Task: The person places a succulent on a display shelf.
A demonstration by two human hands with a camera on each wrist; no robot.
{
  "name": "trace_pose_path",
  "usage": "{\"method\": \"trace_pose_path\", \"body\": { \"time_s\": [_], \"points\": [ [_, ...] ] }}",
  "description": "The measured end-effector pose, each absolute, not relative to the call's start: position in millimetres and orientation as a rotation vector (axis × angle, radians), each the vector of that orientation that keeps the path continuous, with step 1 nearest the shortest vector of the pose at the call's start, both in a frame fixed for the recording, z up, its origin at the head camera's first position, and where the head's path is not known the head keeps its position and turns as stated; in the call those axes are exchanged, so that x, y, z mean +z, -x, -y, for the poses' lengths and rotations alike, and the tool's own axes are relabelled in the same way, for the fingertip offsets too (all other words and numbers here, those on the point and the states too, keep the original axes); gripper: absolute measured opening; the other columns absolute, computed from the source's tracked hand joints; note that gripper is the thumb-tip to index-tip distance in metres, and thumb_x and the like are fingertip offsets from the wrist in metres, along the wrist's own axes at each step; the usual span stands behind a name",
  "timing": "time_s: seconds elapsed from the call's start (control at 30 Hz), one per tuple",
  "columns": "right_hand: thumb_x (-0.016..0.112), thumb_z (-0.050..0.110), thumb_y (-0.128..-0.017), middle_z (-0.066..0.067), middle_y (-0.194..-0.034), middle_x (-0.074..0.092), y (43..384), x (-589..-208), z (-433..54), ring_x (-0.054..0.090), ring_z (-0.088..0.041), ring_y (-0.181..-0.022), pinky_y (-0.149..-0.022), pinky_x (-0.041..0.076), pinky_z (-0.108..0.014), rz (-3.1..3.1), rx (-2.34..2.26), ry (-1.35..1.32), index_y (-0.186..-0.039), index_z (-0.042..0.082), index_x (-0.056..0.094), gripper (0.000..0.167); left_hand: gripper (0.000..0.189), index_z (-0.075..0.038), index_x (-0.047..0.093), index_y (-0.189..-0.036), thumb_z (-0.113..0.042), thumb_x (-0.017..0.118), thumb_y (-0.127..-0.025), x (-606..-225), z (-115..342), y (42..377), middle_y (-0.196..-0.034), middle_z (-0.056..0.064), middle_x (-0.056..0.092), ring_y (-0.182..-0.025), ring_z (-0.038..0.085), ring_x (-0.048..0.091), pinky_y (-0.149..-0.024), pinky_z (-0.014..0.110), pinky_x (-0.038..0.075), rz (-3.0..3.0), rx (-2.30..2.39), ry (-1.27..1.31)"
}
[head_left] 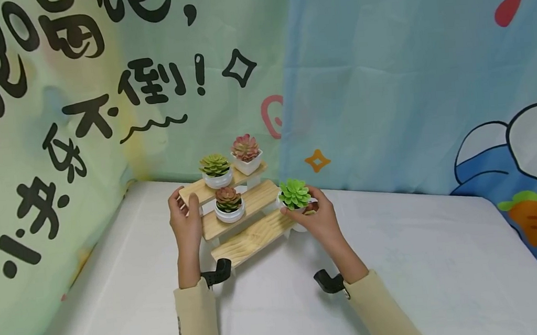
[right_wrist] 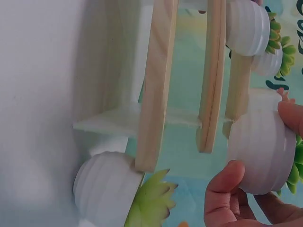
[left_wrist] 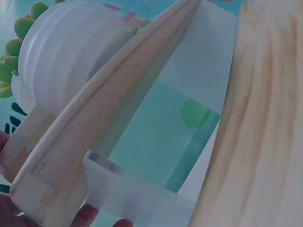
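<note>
A three-tier wooden plant stand point(head_left: 250, 238) stands at an angle on the white table. My left hand point(head_left: 187, 221) grips its left end, fingers partly hidden behind the shelf end point(left_wrist: 35, 189). My right hand point(head_left: 322, 216) pinches the white pot point(right_wrist: 260, 146) of a bright green succulent point(head_left: 294, 193), at the right end of the middle tier. Whether the pot touches the wood I cannot tell. A yellow-green succulent point(head_left: 214, 164) and a pink one point(head_left: 245, 147) sit on the top tier. On the middle tier is a reddish-brown succulent point(head_left: 228, 198).
Another white pot point(right_wrist: 106, 189) with a pale green succulent stands on the table, against the stand's right side and under my right hand. Printed cloth backdrops point(head_left: 375, 85) rise behind the table point(head_left: 422, 260). Each wrist carries a black camera mount point(head_left: 327, 281).
</note>
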State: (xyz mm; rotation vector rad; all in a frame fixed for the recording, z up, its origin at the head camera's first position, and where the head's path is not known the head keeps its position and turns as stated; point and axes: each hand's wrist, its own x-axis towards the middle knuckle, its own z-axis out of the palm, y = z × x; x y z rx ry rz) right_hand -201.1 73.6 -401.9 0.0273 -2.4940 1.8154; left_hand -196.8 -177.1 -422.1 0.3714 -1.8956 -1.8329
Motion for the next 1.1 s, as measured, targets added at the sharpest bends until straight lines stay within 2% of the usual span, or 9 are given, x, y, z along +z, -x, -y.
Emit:
{"method": "trace_pose_path", "body": {
  "time_s": [0.43, 0.63, 0.83, 1.0, 1.1],
  "points": [
    [0.079, 0.014, -0.081, -0.018, -0.121, 0.056, 208, -398, -55, 0.054, -0.018, -0.083, -0.066, 0.046, -0.025, 2.553, 1.776, -0.113, -0.142, 0.005, 0.048, 0.069, 0.046, 0.002, 0.04, -0.139, -0.018, 0.047, -0.099, -423, 179, 199, -0.133, 0.028, 0.049, -0.122, 0.043, 0.049, -0.104, 0.053, 0.037, 1.898, -1.821, -0.376],
    [0.08, 0.017, -0.08, -0.016, -0.121, 0.056, 216, -396, -44, 0.057, -0.02, -0.085, -0.066, 0.047, -0.026, 2.576, 1.783, -0.107, -0.142, 0.007, 0.049, 0.069, 0.046, 0.003, 0.041, -0.139, -0.018, 0.047, -0.098, -423, 179, 199, -0.132, 0.027, 0.049, -0.121, 0.042, 0.05, -0.104, 0.052, 0.037, 1.899, -1.809, -0.369],
    [0.08, 0.022, -0.081, -0.014, -0.11, 0.059, 224, -392, -35, 0.055, -0.019, -0.082, -0.064, 0.046, -0.028, 2.608, 1.755, -0.147, -0.141, 0.009, 0.049, 0.069, 0.046, 0.002, 0.04, -0.139, -0.018, 0.047, -0.099, -422, 180, 200, -0.132, 0.027, 0.05, -0.119, 0.042, 0.052, -0.099, 0.053, 0.042, 1.898, -1.802, -0.356],
    [0.079, 0.022, -0.082, -0.013, -0.109, 0.058, 227, -393, -31, 0.054, -0.018, -0.082, -0.063, 0.045, -0.028, 2.646, 1.787, -0.134, -0.144, 0.009, 0.046, 0.072, 0.045, 0.002, 0.04, -0.14, -0.017, 0.046, -0.099, -423, 178, 200, -0.133, 0.027, 0.049, -0.121, 0.043, 0.052, -0.1, 0.054, 0.041, 1.893, -1.812, -0.346],
    [0.079, 0.023, -0.082, -0.01, -0.103, 0.058, 229, -394, -30, 0.053, -0.018, -0.08, -0.062, 0.044, -0.029, 2.655, 1.795, -0.143, -0.144, 0.009, 0.045, 0.072, 0.045, 0.002, 0.04, -0.14, -0.017, 0.046, -0.099, -424, 177, 200, -0.133, 0.028, 0.049, -0.122, 0.043, 0.051, -0.101, 0.054, 0.04, 1.896, -1.804, -0.342]
  ]
}}
